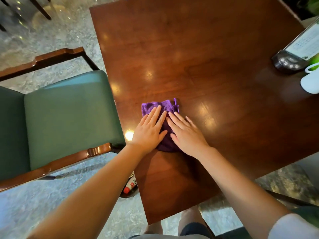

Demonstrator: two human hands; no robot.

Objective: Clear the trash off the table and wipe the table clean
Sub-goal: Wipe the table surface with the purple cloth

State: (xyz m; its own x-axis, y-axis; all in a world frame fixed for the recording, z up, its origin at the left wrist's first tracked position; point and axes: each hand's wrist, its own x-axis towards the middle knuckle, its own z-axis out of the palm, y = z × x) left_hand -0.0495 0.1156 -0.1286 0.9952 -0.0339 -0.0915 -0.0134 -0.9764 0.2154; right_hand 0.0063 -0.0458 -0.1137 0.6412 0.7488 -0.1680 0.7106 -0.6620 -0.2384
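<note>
Wiping stage | your left hand & right hand flat, open on purple cloth | table trash-free | far side left

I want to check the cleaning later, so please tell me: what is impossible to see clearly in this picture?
- Purple cloth: its middle is hidden under the left hand and the right hand, head view.
- Menu stand: its text is too small and blurred, and the right edge cuts it off.
- White object: cut off by the right edge.
- Bottle with a red cap: partly hidden by the left forearm and the table.
</note>
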